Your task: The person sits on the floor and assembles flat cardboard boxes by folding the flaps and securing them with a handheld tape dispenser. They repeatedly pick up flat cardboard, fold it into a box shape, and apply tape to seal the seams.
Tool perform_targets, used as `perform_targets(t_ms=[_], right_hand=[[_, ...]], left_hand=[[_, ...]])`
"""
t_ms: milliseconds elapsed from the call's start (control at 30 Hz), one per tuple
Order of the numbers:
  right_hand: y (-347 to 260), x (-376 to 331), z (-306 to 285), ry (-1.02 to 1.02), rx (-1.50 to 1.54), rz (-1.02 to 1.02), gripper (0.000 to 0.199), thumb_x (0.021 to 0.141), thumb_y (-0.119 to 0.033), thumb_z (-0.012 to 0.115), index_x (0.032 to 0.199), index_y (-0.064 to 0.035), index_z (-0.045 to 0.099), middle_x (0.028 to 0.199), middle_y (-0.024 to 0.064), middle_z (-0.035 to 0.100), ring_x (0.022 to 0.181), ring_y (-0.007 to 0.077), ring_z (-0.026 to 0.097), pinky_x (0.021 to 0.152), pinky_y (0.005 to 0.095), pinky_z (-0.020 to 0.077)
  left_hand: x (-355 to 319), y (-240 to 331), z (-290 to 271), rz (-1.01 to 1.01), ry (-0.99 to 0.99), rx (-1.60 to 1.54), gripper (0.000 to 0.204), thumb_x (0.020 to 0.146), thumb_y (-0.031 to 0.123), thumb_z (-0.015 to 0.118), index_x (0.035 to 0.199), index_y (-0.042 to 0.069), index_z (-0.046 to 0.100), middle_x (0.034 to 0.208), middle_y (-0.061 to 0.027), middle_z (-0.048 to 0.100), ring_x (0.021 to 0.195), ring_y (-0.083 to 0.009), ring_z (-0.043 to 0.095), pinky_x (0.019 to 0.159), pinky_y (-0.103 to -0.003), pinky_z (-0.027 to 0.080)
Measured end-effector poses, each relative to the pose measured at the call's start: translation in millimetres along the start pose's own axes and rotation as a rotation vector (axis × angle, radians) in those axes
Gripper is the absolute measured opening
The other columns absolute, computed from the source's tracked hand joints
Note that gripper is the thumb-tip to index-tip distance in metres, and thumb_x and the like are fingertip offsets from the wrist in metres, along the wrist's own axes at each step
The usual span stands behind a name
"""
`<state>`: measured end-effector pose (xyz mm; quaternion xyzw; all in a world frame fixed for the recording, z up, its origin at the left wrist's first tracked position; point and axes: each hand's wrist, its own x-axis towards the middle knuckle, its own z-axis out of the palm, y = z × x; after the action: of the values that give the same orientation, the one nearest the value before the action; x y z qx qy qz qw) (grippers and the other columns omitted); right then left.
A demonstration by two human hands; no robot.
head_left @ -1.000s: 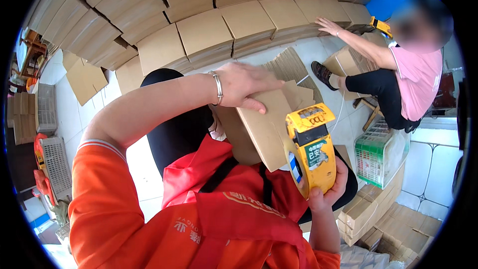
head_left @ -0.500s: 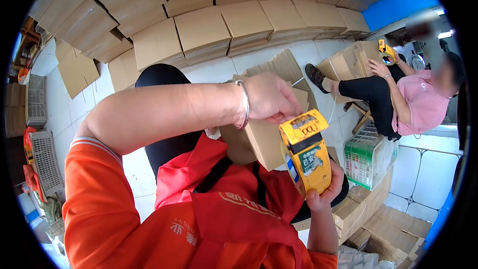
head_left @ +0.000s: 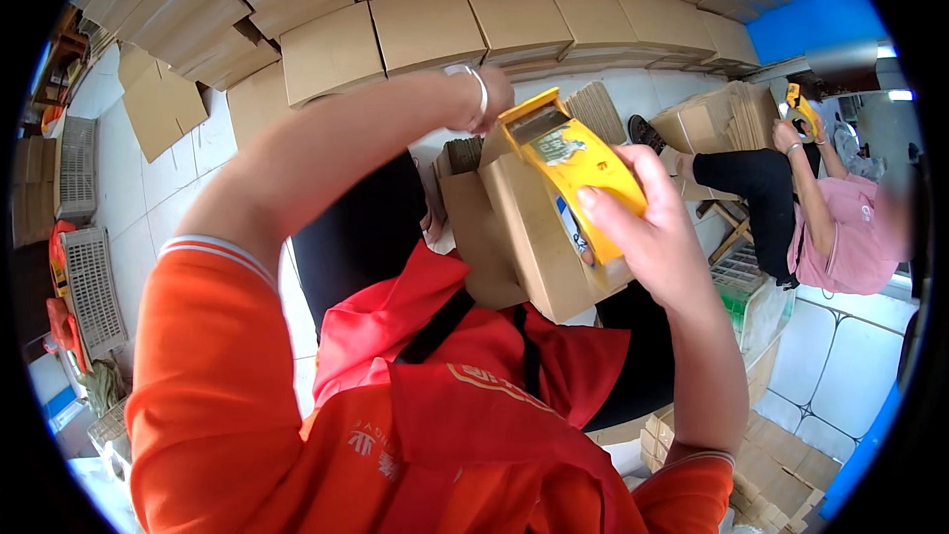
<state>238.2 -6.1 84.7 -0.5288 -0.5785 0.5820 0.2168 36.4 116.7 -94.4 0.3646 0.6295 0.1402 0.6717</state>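
Since the earlier frames, the tape gun has risen from low beside the box to its top edge, and the left hand has slid to the far side of the box, where its fingers are hidden, so I cannot tell how they lie. The right hand is clamped round the gun's handle, fingers together over its back.

Judging by this, the step in hand is sealing the box: the gun's mouth sits against the near upper edge of the box, set to lay tape. The next move probably calls for pressing the mouth flat to the cardboard and drawing it along the seam in one straight pull, while the left hand braces the box against the drag.

The gun's long axis runs diagonally, its mouth pointing up and to the left toward the far top corner of the box, its handle down and to the right. The box rests tilted on the lap, held between both hands.

Right of the box, another person sits among flat cartons; behind the box stand stacked cartons.
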Motion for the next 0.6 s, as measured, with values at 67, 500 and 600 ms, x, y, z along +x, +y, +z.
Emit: perform_targets(t_ms=[67,500,600], right_hand=[[-0.5,9.2,1.5,-0.003,0.005,0.0,0.04,0.091,-0.017,0.068,0.12,0.0024,0.049,0.106,0.0098,0.063,0.091,0.0113,0.061,0.077,0.0275,0.0518],[-9.5,7.3,5.7,0.01,0.023,0.031,0.045,0.09,-0.022,0.071,0.12,0.003,0.049,0.102,0.0091,0.064,0.087,0.0107,0.062,0.07,0.027,0.0534],[-4.0,8.3,1.9,0.017,0.02,0.011,0.045,0.09,-0.022,0.071,0.12,0.0023,0.048,0.103,0.0091,0.063,0.088,0.0106,0.062,0.071,0.0269,0.0527]], left_hand=[[21.3,-20.8,21.7,-0.042,0.018,0.067,0.026,0.085,0.013,0.062,0.107,0.0,0.067,0.084,-0.0119,0.064,0.073,-0.0245,0.062,0.061,-0.04,0.051],[66.3,-68.7,12.9,0.932,-0.496,1.001,0.037,0.082,0.013,0.066,0.116,-0.001,0.062,0.1,-0.0151,0.065,0.091,-0.0272,0.062,0.076,-0.042,0.051],[47.7,-34.0,-0.2,0.919,-0.747,0.921,0.04,0.081,0.013,0.067,0.118,-0.001,0.061,0.104,-0.0158,0.065,0.095,-0.0278,0.062,0.079,-0.042,0.051]])
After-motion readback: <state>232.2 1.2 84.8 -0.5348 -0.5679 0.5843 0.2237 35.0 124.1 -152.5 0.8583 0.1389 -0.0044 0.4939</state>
